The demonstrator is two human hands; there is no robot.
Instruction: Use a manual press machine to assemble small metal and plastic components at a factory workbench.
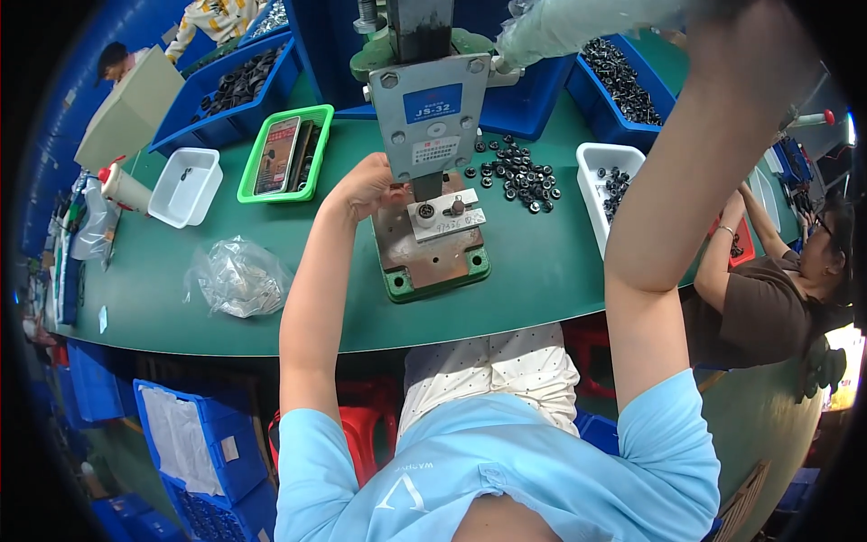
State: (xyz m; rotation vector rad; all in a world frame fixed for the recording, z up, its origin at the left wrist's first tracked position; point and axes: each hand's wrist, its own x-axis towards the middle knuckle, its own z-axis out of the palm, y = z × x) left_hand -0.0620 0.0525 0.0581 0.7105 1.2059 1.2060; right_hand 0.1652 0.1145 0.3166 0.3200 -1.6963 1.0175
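A hand press [432,113] with a grey front plate and green base stands before me. My left hand [368,185] is beside its ram, left of the pale metal fixture block [447,215]. Its fingers are curled together at the ram, and whatever they hold is hidden. In the block sits a small round dark part [425,213], next to a knob. My right arm is raised to the upper right, where my right hand [754,36], dark and cut by the rim, closes on the plastic-wrapped press lever [587,32]; its fingers barely show.
Loose black round parts [519,172] lie right of the press, beside a white tray [591,194]. Blue bins [623,86] stand behind. At left are a green basket [316,117], a white tray [185,188] and a plastic bag [239,278]. A co-worker [768,298] sits at right.
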